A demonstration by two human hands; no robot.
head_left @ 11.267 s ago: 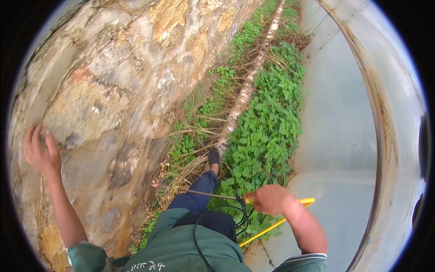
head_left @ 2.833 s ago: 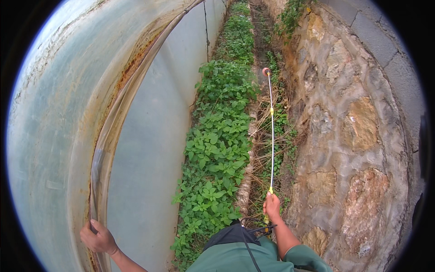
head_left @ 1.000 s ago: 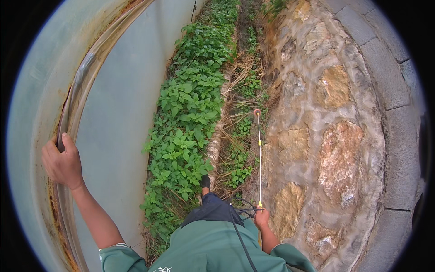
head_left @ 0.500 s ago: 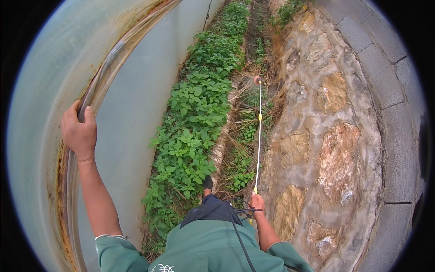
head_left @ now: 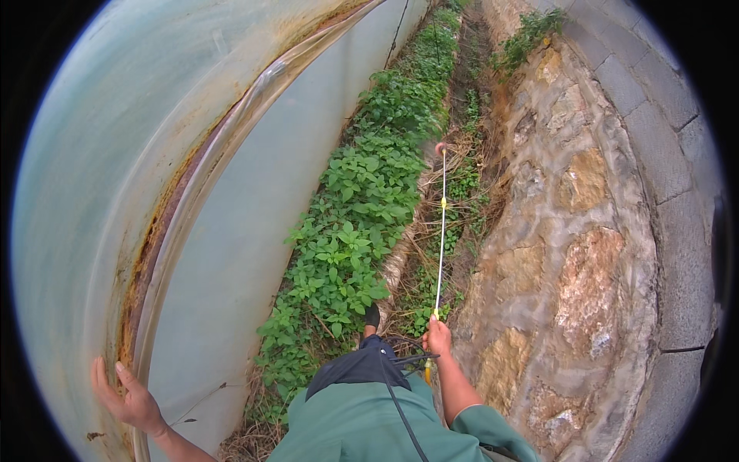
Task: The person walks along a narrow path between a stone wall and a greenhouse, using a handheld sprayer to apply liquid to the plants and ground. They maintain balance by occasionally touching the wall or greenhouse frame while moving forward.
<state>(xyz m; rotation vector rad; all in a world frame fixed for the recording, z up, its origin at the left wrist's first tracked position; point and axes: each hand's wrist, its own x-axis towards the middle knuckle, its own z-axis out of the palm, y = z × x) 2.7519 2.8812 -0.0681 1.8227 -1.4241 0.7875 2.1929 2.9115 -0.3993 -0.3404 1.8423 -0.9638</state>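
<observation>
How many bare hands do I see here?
2: the left hand, open at the rust-stained rail on the left, and the right hand, closed around the spray wand. No others show.

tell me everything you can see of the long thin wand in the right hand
The wand is a slim, straight, whitish rod that looks like metal, with a round pinkish-red tip. One yellow fitting sits partway along and another just above the right hand, which grips it; a yellow part shows below. It points ahead, away from the person, over dry stalks and low greenery. Whether the tip touches them is unclear. Black cord lies near the grip; any join is hidden.
</observation>
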